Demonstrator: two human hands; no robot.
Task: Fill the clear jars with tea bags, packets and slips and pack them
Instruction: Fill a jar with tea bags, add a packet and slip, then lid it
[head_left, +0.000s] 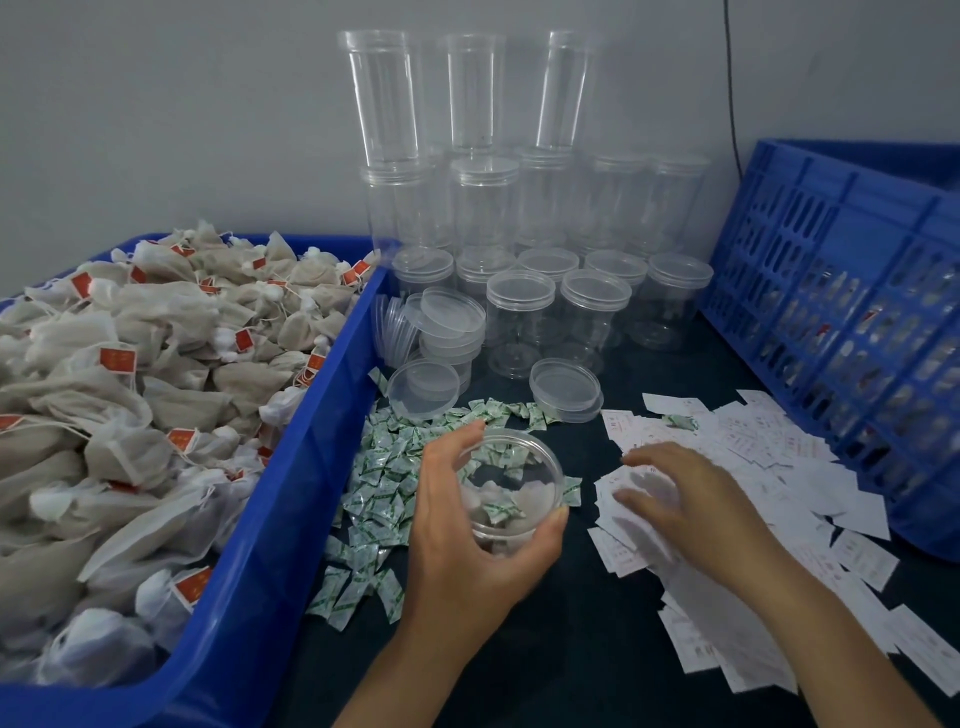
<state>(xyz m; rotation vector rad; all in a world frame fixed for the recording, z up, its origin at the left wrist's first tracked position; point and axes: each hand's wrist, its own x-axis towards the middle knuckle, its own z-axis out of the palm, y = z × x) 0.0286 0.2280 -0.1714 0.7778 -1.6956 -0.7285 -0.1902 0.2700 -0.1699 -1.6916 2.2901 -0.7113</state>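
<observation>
My left hand (470, 530) grips an open clear jar (511, 488) near the middle of the dark table; tea bags and a green-and-white packet lie inside it. My right hand (685, 499) rests with spread fingers on the pile of white paper slips (769, 467) to the jar's right. It looks blurred, and I cannot tell whether it pinches a slip. Small green-and-white packets (384, 483) are heaped to the left of the jar. A blue bin (291, 499) on the left is full of beige tea bags (156, 364) with red tags.
Empty clear jars (519, 322) stand and are stacked against the back wall, with loose clear lids (423, 387) in front of them. A blue slotted crate (852, 291) holding filled jars stands on the right. A black cable hangs on the wall.
</observation>
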